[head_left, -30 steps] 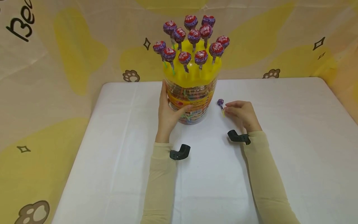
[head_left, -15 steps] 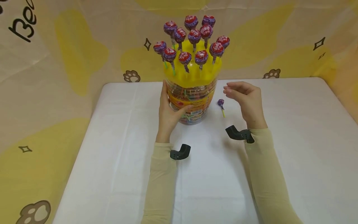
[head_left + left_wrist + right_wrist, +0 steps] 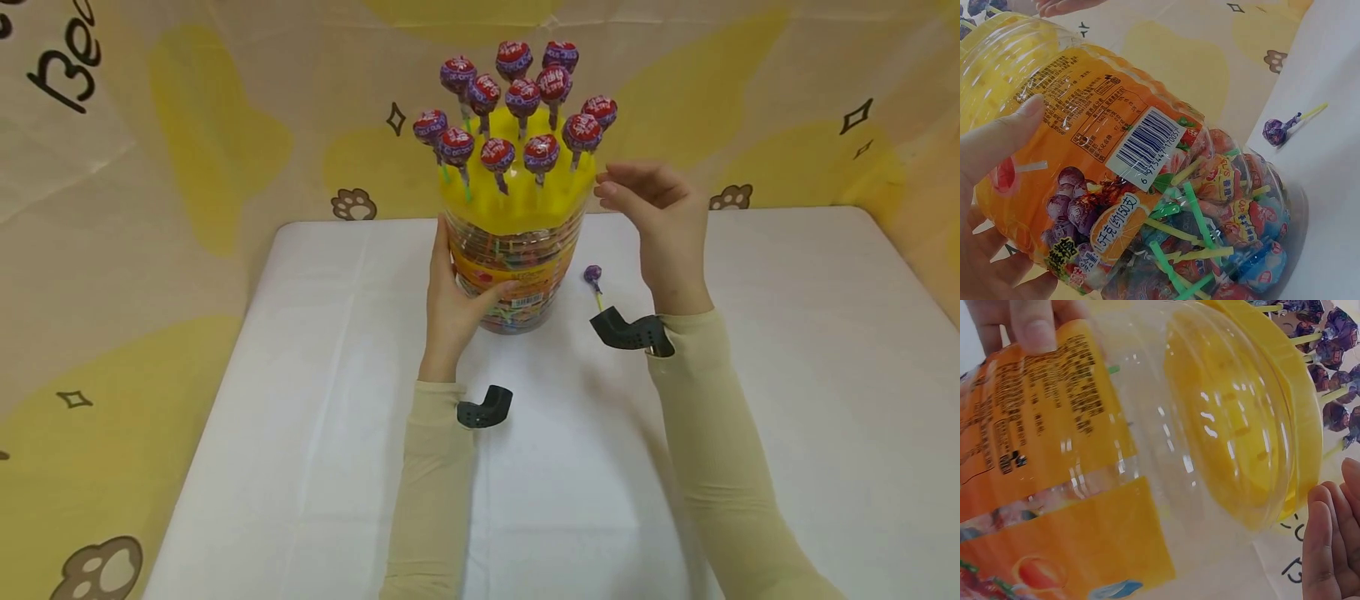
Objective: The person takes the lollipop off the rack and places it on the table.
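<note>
A clear plastic jar (image 3: 540, 275) with an orange label stands upright on the table, several wrapped lollipops inside. Its yellow lid (image 3: 517, 208) carries several lollipops (image 3: 522, 98) in red and purple wrappers, sticks down. My left hand (image 3: 448, 312) grips the jar's left side, thumb (image 3: 1004, 134) across the label. Beside the lid's right edge, my right hand (image 3: 671, 237) is raised with slightly bent fingers, nothing between them. The right wrist view shows that hand (image 3: 1335, 544) close to the lid's rim (image 3: 1310, 437); whether it touches is unclear.
One purple-wrapped lollipop (image 3: 592, 273) with a yellow stick lies on the white tabletop (image 3: 330, 350), right of the jar. A patterned yellow and beige cloth (image 3: 247, 117) hangs behind and left of the table. Each wrist wears a black mount (image 3: 486, 407).
My right hand has risen from beside the loose lollipop to the level of the lid, leaving that lollipop on the table. The left hand and jar stay in place.
</note>
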The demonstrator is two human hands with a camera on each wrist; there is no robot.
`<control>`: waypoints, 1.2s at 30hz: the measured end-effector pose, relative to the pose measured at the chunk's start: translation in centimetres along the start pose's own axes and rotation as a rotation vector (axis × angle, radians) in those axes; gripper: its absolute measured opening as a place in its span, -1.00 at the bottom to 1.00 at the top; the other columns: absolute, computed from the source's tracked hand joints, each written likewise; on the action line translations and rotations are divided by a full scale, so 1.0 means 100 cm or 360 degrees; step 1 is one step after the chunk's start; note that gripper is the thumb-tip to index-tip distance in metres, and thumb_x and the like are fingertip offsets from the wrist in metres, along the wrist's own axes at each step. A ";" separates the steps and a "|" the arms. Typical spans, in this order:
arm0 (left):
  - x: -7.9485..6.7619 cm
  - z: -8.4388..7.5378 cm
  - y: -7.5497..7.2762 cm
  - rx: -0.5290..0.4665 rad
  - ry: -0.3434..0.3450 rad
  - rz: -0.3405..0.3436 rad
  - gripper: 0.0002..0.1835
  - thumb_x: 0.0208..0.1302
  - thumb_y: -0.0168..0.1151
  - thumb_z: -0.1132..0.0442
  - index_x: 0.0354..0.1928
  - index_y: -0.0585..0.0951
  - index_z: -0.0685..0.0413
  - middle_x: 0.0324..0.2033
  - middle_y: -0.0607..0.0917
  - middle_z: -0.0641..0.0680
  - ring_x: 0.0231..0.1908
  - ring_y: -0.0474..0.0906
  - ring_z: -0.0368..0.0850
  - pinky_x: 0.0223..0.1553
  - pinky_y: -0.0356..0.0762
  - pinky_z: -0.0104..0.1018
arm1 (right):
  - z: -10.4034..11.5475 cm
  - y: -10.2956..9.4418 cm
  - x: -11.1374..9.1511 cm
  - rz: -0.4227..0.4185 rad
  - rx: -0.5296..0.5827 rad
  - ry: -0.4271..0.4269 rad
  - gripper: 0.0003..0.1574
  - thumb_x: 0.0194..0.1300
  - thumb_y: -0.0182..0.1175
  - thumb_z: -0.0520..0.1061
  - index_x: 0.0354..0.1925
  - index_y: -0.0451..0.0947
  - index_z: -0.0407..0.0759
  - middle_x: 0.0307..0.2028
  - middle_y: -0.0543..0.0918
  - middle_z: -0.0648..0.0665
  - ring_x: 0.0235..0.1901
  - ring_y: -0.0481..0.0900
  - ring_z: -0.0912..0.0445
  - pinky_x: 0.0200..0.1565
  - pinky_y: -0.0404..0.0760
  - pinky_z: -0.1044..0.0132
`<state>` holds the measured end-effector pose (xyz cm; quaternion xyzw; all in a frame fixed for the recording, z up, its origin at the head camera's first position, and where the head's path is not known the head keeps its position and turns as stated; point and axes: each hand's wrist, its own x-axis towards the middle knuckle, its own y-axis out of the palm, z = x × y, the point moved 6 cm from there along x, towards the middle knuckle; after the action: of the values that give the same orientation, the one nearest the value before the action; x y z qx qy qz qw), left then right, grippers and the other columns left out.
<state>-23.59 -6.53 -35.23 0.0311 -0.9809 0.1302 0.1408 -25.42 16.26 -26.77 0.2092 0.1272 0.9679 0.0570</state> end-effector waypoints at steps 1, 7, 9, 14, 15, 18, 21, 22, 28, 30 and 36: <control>0.000 0.000 0.000 -0.0002 -0.0003 0.0001 0.13 0.06 0.44 0.16 0.49 -0.15 0.00 0.45 0.00 0.03 0.40 -0.03 -0.11 0.37 0.04 -0.16 | 0.001 0.001 0.001 -0.0004 0.0013 -0.0005 -0.80 0.11 0.32 -0.36 -0.22 0.65 -0.38 -0.27 0.68 -0.21 -0.26 0.63 -0.02 -0.14 0.63 0.32; 0.000 -0.001 0.000 -0.0016 0.0002 -0.0001 0.13 0.05 0.45 0.17 0.49 -0.15 -0.01 0.45 0.01 0.02 0.39 -0.01 -0.11 0.37 0.06 -0.18 | 0.009 0.007 0.007 -0.0043 0.0066 -0.0033 -0.81 0.08 0.33 -0.39 -0.24 0.66 -0.36 -0.26 0.68 -0.21 -0.22 0.61 -0.03 -0.09 0.61 0.30; 0.000 -0.001 0.000 -0.0014 0.0006 0.0001 0.13 0.05 0.45 0.18 0.49 -0.15 -0.01 0.44 0.02 0.03 0.39 -0.01 -0.11 0.37 0.06 -0.17 | 0.009 0.010 0.009 -0.0056 0.0078 -0.0037 -0.80 0.07 0.33 -0.41 -0.25 0.66 -0.35 -0.27 0.68 -0.21 -0.21 0.61 -0.03 -0.07 0.61 0.30; 0.000 0.000 0.000 -0.0014 0.0002 0.0006 0.13 0.05 0.45 0.18 0.49 -0.15 -0.01 0.45 0.01 0.02 0.40 -0.02 -0.11 0.37 0.05 -0.16 | 0.010 0.015 0.011 -0.0064 0.0033 -0.0070 -0.79 0.06 0.35 -0.39 -0.25 0.67 -0.34 -0.25 0.67 -0.22 -0.19 0.60 -0.05 -0.04 0.60 0.27; 0.000 0.000 0.000 -0.0014 0.0000 0.0007 0.13 0.05 0.45 0.17 0.49 -0.16 -0.02 0.45 0.01 0.02 0.40 -0.02 -0.12 0.37 0.05 -0.16 | 0.011 0.016 0.012 -0.0065 0.0014 -0.0075 -0.79 0.06 0.35 -0.38 -0.25 0.67 -0.33 -0.24 0.67 -0.22 -0.18 0.60 -0.05 -0.03 0.60 0.27; 0.000 0.001 0.001 -0.0011 -0.0001 0.0009 0.13 0.05 0.45 0.16 0.49 -0.16 -0.03 0.45 0.00 0.01 0.40 -0.02 -0.12 0.37 0.05 -0.17 | 0.011 0.018 0.014 -0.0062 0.0000 -0.0085 -0.80 0.06 0.34 -0.41 -0.26 0.67 -0.31 -0.25 0.66 -0.19 -0.19 0.59 -0.04 -0.04 0.60 0.28; 0.000 0.001 0.001 -0.0004 -0.0012 0.0012 0.14 0.05 0.45 0.14 0.49 -0.16 -0.05 0.45 -0.01 0.00 0.40 -0.03 -0.13 0.37 0.06 -0.17 | 0.011 0.020 0.016 -0.0062 0.0016 -0.0101 -0.80 0.06 0.32 -0.44 -0.28 0.67 -0.30 -0.26 0.66 -0.18 -0.21 0.59 -0.03 -0.05 0.61 0.28; 0.000 0.001 0.001 -0.0004 -0.0014 0.0012 0.14 0.05 0.45 0.14 0.49 -0.16 -0.06 0.45 -0.01 0.00 0.40 -0.03 -0.13 0.37 0.06 -0.17 | 0.011 0.021 0.016 -0.0061 0.0024 -0.0109 -0.80 0.06 0.32 -0.44 -0.29 0.67 -0.31 -0.27 0.66 -0.18 -0.22 0.59 -0.02 -0.06 0.61 0.28; 0.000 0.001 0.001 -0.0010 -0.0019 0.0013 0.15 0.04 0.45 0.15 0.49 -0.17 -0.06 0.45 -0.02 0.01 0.40 -0.04 -0.12 0.37 0.04 -0.15 | 0.014 0.025 0.017 -0.0081 -0.0022 -0.0183 -0.85 0.07 0.31 -0.44 -0.33 0.68 -0.31 -0.32 0.66 -0.16 -0.28 0.59 -0.01 -0.09 0.62 0.28; 0.000 0.001 0.001 -0.0010 -0.0019 0.0012 0.15 0.05 0.45 0.15 0.49 -0.17 -0.05 0.45 -0.02 0.01 0.40 -0.04 -0.12 0.37 0.04 -0.15 | 0.014 0.025 0.018 -0.0096 -0.0022 -0.0183 -0.86 0.07 0.31 -0.44 -0.34 0.68 -0.31 -0.33 0.66 -0.16 -0.28 0.58 -0.01 -0.09 0.62 0.28; 0.000 0.000 0.001 -0.0009 -0.0016 0.0010 0.14 0.05 0.45 0.16 0.49 -0.17 -0.02 0.45 -0.02 0.02 0.40 -0.04 -0.11 0.37 0.04 -0.13 | 0.016 0.025 0.019 -0.0115 0.0037 -0.0160 -0.84 0.11 0.27 -0.44 -0.29 0.68 -0.31 -0.29 0.66 -0.19 -0.23 0.59 -0.04 -0.10 0.63 0.28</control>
<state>-23.57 -6.40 -35.23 0.0282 -0.9821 0.1276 0.1354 -26.59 14.56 -23.98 0.2535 0.1431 0.9519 0.0958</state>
